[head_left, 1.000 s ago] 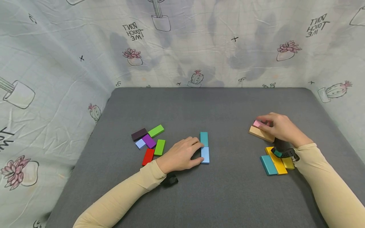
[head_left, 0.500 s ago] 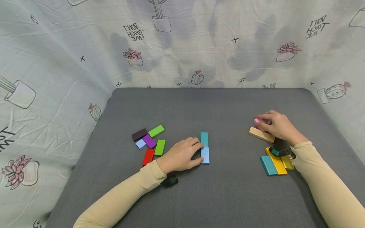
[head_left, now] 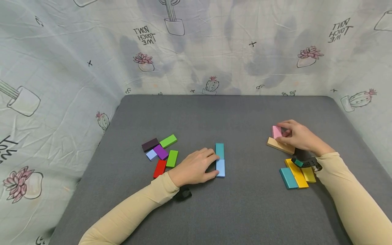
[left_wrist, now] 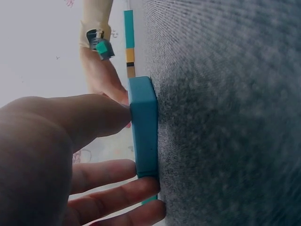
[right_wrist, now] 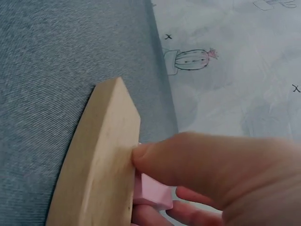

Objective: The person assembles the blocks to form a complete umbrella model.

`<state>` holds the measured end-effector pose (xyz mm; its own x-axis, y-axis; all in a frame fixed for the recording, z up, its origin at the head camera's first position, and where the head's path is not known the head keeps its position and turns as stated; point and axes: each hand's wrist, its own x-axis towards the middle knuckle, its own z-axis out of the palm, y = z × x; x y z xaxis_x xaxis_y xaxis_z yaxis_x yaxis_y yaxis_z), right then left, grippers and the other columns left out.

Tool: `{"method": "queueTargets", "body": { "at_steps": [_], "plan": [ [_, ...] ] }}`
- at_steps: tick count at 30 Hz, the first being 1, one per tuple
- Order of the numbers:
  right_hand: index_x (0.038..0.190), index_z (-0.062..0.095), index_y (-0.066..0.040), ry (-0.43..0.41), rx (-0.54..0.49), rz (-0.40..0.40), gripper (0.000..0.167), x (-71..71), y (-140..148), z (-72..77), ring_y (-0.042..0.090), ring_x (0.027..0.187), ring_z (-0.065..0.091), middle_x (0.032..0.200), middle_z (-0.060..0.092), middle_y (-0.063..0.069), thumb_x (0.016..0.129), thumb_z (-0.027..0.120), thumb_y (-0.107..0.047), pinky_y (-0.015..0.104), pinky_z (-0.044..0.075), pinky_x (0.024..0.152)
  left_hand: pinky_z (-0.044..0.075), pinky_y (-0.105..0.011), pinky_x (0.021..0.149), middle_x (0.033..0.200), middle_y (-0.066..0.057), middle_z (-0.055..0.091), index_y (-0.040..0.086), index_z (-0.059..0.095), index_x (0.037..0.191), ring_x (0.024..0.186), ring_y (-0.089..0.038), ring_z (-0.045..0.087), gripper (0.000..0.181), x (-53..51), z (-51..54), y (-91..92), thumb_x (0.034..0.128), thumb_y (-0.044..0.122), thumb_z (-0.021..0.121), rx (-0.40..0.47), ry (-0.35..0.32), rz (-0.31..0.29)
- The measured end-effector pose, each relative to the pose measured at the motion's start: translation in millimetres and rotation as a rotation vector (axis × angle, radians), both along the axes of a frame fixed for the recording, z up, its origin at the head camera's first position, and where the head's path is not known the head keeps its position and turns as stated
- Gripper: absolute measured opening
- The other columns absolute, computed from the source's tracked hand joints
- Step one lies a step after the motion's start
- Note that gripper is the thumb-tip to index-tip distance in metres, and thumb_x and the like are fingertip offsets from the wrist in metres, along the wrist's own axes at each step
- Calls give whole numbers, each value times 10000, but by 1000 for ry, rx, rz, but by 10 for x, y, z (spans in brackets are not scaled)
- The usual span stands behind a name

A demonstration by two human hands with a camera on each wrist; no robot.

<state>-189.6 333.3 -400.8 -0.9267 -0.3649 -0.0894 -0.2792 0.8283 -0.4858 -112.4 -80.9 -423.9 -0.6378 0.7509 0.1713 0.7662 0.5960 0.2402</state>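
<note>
My left hand (head_left: 194,166) rests its thumb and fingertips along the left side of a light blue block (head_left: 220,168), which lies end to end with a teal block (head_left: 219,150). From the left wrist, the blue block (left_wrist: 145,129) lies flat on the cloth, thumb near one end and fingers by the other. On the right, my right hand (head_left: 301,136) pinches a pink block (head_left: 276,131) between thumb and fingers. It is just behind a natural wooden block (head_left: 278,145). In the right wrist view, the wooden block (right_wrist: 101,160) partly hides the pink block (right_wrist: 155,193).
Below the right hand lie a teal block (head_left: 288,178), an orange-yellow block (head_left: 298,177) and a yellow block (head_left: 310,175). Left of the left hand is a cluster with a red block (head_left: 159,168), a purple block (head_left: 161,151) and several others. A printed curtain (head_left: 232,51) surrounds the grey table (head_left: 245,211).
The pink block has turned in my right hand: it was slanted along the wooden block and now stands more squarely behind it. The left hand stays in place.
</note>
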Motion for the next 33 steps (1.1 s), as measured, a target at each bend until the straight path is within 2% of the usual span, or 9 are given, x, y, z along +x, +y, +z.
{"method": "queueTargets", "body": {
  "at_steps": [6, 14, 17, 20, 26, 29, 33],
  "plan": [
    [1427, 587, 35, 24, 13, -7, 563, -34, -1, -11, 277, 977, 623, 1309, 594, 253, 960, 758, -232, 306, 502, 734, 564, -333, 883, 1186, -22, 670, 103, 699, 1278, 1046, -178, 634, 395, 10, 12, -3, 983, 367, 706, -12, -8, 7],
    [1396, 576, 104, 37, 63, -14, 580, -108, -31, -17, 316, 957, 641, 1287, 565, 314, 947, 770, -209, 430, 545, 782, 565, -333, 876, 1181, -21, 668, 107, 698, 1279, 1048, -177, 631, 389, 4, 9, 0, 984, 361, 707, -6, -5, 5],
    [1371, 594, 109, 59, 84, 2, 584, -154, -53, -6, 277, 891, 617, 1229, 584, 301, 925, 798, -208, 415, 528, 750, 564, -336, 877, 1179, -20, 667, 106, 697, 1280, 1047, -176, 630, 390, -1, 7, -4, 986, 362, 705, -6, -8, 4],
    [1337, 618, 110, 118, 96, 21, 554, -209, -106, 10, 254, 852, 584, 1173, 606, 276, 909, 810, -185, 375, 486, 707, 564, -339, 880, 1181, -19, 667, 106, 697, 1282, 1048, -174, 630, 394, -3, 4, -8, 986, 366, 703, -6, -12, 6],
    [1343, 624, 92, 184, 48, 23, 524, -298, -435, 116, 283, 874, 599, 1227, 594, 257, 903, 797, -134, 368, 497, 707, 565, -341, 896, 1188, -20, 667, 105, 697, 1281, 1064, -180, 633, 395, 3, 0, -16, 983, 364, 706, -2, -11, 10],
    [1339, 639, 78, 177, 26, 64, 515, -313, -683, 165, 294, 899, 628, 1223, 605, 243, 903, 805, -142, 414, 522, 747, 563, -336, 895, 1177, -20, 666, 103, 697, 1275, 1062, -181, 631, 391, 4, -2, -14, 981, 360, 708, 2, -6, 5],
    [1322, 665, 54, 166, 14, 139, 506, -321, -1013, 148, 296, 942, 664, 1251, 632, 237, 900, 822, -176, 466, 547, 805, 561, -337, 895, 1165, -21, 664, 101, 699, 1268, 1055, -181, 628, 394, -3, -6, -6, 976, 365, 715, 5, -3, -1]
  ]
}}
